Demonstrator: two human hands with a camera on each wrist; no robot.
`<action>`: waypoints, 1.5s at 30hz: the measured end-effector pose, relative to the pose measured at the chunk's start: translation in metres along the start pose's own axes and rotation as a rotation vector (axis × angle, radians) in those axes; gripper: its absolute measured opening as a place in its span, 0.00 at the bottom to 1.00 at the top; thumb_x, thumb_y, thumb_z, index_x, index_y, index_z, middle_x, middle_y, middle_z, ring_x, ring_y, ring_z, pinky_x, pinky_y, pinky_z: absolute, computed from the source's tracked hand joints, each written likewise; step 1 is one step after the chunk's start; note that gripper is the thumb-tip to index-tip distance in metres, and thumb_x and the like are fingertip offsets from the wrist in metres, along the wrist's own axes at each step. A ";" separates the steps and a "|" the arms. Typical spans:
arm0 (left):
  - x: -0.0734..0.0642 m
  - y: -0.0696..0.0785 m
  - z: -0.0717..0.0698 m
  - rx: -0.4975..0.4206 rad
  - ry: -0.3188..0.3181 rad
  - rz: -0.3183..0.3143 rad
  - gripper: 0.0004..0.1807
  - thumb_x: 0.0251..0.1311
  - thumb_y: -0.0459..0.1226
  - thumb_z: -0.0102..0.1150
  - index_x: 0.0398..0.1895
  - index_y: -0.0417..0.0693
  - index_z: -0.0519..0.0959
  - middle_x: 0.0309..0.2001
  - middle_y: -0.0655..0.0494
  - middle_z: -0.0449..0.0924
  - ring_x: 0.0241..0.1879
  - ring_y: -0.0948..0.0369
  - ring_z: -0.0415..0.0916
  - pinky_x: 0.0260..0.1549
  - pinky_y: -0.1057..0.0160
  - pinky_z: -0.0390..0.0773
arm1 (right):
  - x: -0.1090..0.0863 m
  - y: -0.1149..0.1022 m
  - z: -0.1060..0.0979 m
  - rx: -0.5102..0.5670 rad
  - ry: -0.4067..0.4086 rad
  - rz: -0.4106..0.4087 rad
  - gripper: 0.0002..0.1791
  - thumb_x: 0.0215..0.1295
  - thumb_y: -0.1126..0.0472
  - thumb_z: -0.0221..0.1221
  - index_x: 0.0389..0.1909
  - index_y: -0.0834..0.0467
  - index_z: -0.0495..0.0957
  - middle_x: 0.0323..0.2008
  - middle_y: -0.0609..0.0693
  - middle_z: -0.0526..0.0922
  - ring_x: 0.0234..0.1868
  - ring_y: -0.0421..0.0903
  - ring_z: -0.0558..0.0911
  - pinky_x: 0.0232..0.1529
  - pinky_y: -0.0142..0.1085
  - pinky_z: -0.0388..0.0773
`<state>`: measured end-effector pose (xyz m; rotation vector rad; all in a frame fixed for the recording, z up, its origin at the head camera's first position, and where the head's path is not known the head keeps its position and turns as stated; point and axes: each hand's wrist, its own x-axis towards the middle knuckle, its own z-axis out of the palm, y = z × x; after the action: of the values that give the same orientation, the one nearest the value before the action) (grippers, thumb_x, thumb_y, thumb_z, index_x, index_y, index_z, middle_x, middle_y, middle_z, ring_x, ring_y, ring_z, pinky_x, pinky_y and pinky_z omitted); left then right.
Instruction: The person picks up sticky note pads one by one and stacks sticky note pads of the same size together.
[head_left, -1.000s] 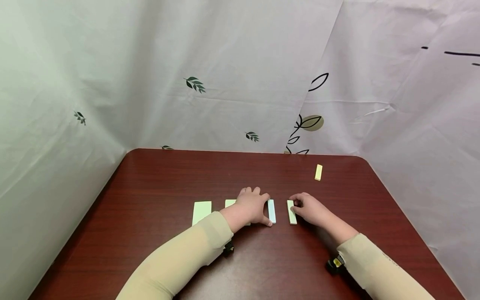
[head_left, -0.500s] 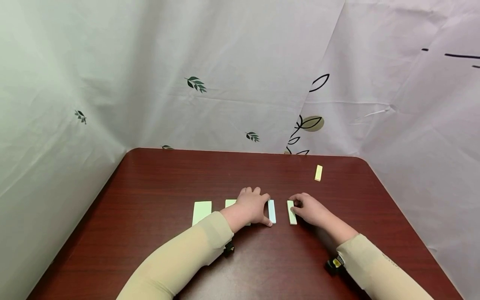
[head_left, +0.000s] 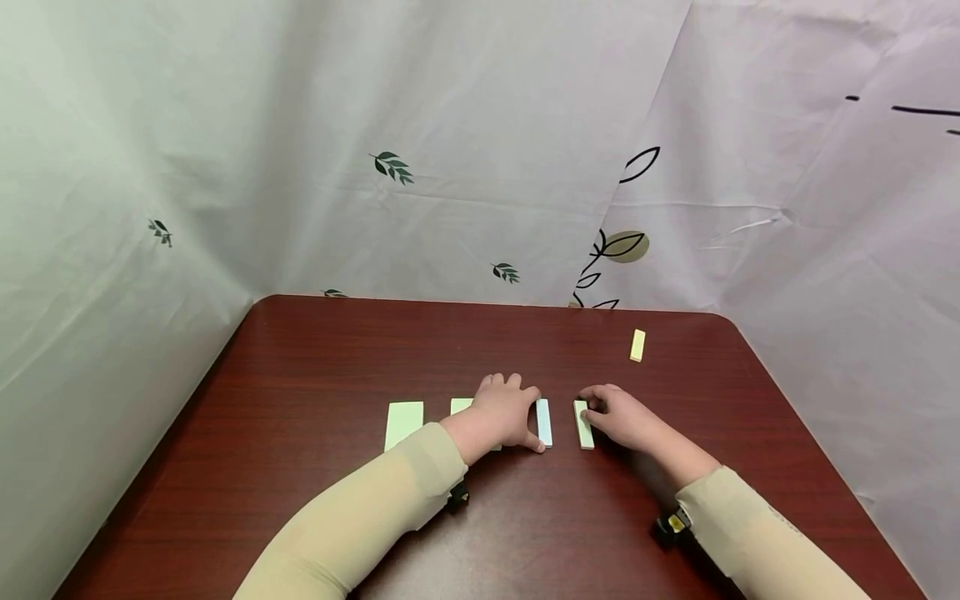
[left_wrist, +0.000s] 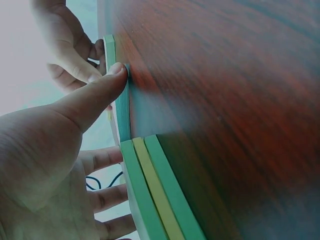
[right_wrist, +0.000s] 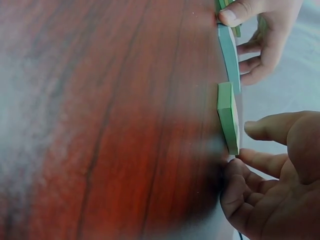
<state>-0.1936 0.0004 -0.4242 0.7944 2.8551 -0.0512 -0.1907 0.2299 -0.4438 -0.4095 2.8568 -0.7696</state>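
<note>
My left hand [head_left: 504,414] reaches from the left and pinches a slim light-blue block [head_left: 544,423] between thumb and index finger. The thumb [left_wrist: 112,77] lies at its near end in the left wrist view. To the right, my right hand [head_left: 618,417] is beside a slim pale green block [head_left: 583,427]. Its index fingertip [right_wrist: 241,155] sits right at the block's corner, while the thumb [right_wrist: 252,130] stands apart above it. Under my left hand, mostly hidden, is a layered green and yellow stack [left_wrist: 160,192].
A wider pale green block [head_left: 404,422] lies left of the left hand, partly covered by the sleeve. Toward the back right of the dark red table [head_left: 360,342] lies a small yellow block [head_left: 637,345]. White patterned curtains [head_left: 450,208] enclose the back and sides.
</note>
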 end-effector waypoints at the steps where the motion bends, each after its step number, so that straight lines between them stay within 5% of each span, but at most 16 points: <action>1: 0.000 0.000 0.000 0.000 0.000 -0.001 0.45 0.45 0.71 0.65 0.67 0.64 0.71 0.55 0.55 0.71 0.50 0.52 0.68 0.58 0.52 0.66 | 0.000 -0.001 0.000 0.000 -0.002 0.002 0.16 0.68 0.62 0.59 0.53 0.65 0.78 0.37 0.50 0.76 0.38 0.46 0.74 0.42 0.42 0.71; 20: -0.001 0.000 0.000 0.002 -0.001 0.002 0.46 0.45 0.71 0.64 0.68 0.64 0.71 0.56 0.55 0.71 0.49 0.51 0.68 0.58 0.51 0.65 | -0.003 -0.004 0.001 -0.020 -0.011 0.011 0.16 0.63 0.63 0.64 0.50 0.63 0.78 0.42 0.54 0.75 0.43 0.49 0.75 0.46 0.46 0.73; 30: -0.001 -0.001 0.001 0.002 0.010 0.005 0.46 0.45 0.72 0.64 0.67 0.64 0.71 0.54 0.55 0.71 0.49 0.52 0.68 0.57 0.51 0.66 | -0.007 -0.010 0.001 0.060 0.022 0.044 0.14 0.61 0.67 0.64 0.45 0.60 0.72 0.32 0.50 0.75 0.32 0.44 0.74 0.35 0.40 0.71; 45: 0.000 -0.003 0.001 -0.014 0.009 0.010 0.46 0.45 0.71 0.65 0.67 0.63 0.71 0.55 0.55 0.71 0.50 0.52 0.68 0.58 0.51 0.66 | -0.002 -0.018 0.003 0.416 0.069 0.095 0.12 0.69 0.70 0.54 0.52 0.63 0.71 0.37 0.56 0.73 0.33 0.47 0.79 0.28 0.41 0.82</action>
<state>-0.1946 -0.0023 -0.4256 0.8081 2.8567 -0.0270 -0.1845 0.2146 -0.4370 -0.1909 2.6497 -1.3391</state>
